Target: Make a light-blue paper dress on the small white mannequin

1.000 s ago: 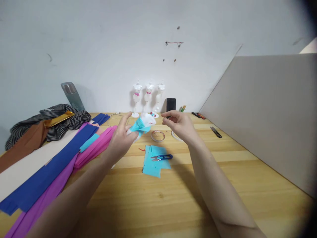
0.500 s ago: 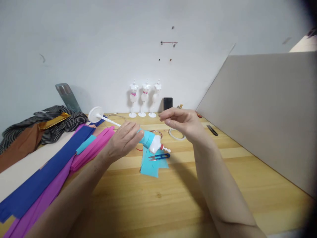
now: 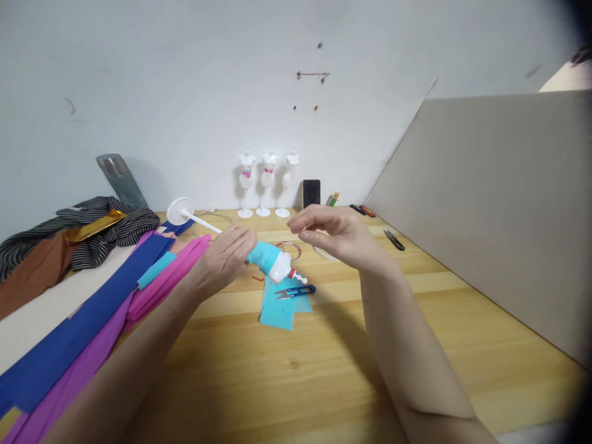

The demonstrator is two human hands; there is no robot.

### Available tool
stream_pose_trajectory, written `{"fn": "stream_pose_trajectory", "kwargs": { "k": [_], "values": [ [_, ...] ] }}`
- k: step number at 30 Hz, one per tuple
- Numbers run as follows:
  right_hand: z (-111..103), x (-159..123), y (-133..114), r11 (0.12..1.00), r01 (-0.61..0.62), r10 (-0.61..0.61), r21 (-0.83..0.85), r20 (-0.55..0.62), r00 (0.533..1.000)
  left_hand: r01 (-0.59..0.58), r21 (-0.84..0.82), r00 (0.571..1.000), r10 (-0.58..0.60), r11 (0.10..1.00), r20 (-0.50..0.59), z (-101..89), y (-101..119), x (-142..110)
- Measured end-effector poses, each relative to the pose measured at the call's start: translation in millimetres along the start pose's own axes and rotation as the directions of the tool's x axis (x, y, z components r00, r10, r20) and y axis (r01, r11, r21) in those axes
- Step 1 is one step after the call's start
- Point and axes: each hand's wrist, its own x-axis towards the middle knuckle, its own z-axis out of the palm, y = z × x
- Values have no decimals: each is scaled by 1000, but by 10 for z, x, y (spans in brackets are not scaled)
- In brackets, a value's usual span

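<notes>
My left hand [image 3: 227, 256] is closed around a small white doll-size mannequin [image 3: 280, 269], held tilted with its round base up to the left. Light blue cloth [image 3: 263, 256] wraps its body, and a red band circles its neck. My right hand [image 3: 330, 234] hovers to the right of the mannequin, thumb and fingertips drawn together in a pinch. Anything between those fingers is too small to make out. Below the mannequin, blue-handled thread snips [image 3: 296, 291] lie on a piece of light blue fabric [image 3: 277, 317].
Three white mannequins [image 3: 267, 179] stand along the wall beside a dark phone-like object [image 3: 311, 193]. Coloured fabrics [image 3: 92, 327] and a leaning flask [image 3: 121, 180] are at left. Bracelet-like rings [image 3: 290, 250] lie behind the hands. A black cutter-like tool [image 3: 394, 240] lies near the right partition [image 3: 499, 216].
The mannequin in my left hand has shifted slightly left and up. My right hand has moved a little left, still pinched. The whole view has shifted slightly.
</notes>
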Motion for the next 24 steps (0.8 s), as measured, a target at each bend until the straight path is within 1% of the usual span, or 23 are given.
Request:
{"fn": "stream_pose_trajectory", "kwargs": {
  "k": [3, 5, 7, 8, 10, 11, 12, 13, 14, 15, 16, 17, 18, 19, 20, 21, 22, 23, 24],
  "values": [
    [17, -2, -23, 999, 44, -42, -30, 67, 997, -89, 12, 996, 89, 996, 4, -17, 4, -10],
    [23, -5, -42, 998, 50, -45, -44, 110, 993, -148, 4, 989, 148, 989, 5, -27, 11, -5],
    [20, -9, -53, 998, 34, -28, -58, 111, 993, -150, -24, 988, 151, 988, 16, -24, 22, 5],
    [16, -10, -53, 998, 23, -17, -63, 99, 995, -121, -47, 992, 123, 992, 29, -20, 31, 12],
    [7, -7, -39, 998, -5, 9, -60, 66, 998, -6, -123, 999, 12, 992, 45, -11, 68, 37],
    [4, -2, -24, 998, -24, 26, -50, 45, 999, 75, -174, 997, -67, 982, 49, -11, 97, 56],
    [3, 6, -3, 998, -46, 47, -30, 24, 999, 174, -232, 985, -167, 957, 49, -17, 131, 80],
    [5, 17, 23, 997, -74, 74, -3, 1, 997, 276, -302, 960, -276, 913, 44, -27, 170, 110],
    [10, 29, 52, 994, -106, 107, 24, -25, 994, 389, -382, 914, -405, 838, 43, -42, 209, 145],
    [20, 42, 81, 989, -142, 144, 46, -50, 988, 489, -480, 845, -532, 729, 52, -61, 245, 183],
    [35, 54, 109, 982, -175, 180, 65, -73, 981, 551, -598, 766, -637, 581, 86, -81, 277, 223],
    [56, 64, 132, 977, -200, 206, 75, -95, 974, 567, -720, 685, -715, 399, 144, -101, 302, 263],
    [85, 71, 147, 975, -211, 218, 77, -115, 969, 546, -809, 613, -761, 216, 210, -118, 319, 299],
    [122, 73, 151, 977, -200, 209, 75, -137, 968, 502, -863, 555, -785, 54, 274, -133, 329, 331],
    [167, 69, 145, 983, -172, 180, 66, -155, 971, 453, -888, 513, -793, -75, 329, -145, 335, 358],
    [221, 59, 128, 992, -119, 124, 39, -176, 976, 412, -896, 485, -792, -166, 370, -154, 338, 380],
    [282, 45, 103, 999, -49, 47, -6, -190, 981, 383, -896, 470, -788, -223, 397, -162, 341, 396],
    [348, 28, 74, 998, 39, -48, -54, -177, 983, 364, -896, 467, -782, -255, 413, -170, 347, 409],
    [415, 10, 46, 986, 133, -145, -100, -127, 981, 356, -895, 475, -773, -268, 421, -179, 356, 418]
  ]
}}
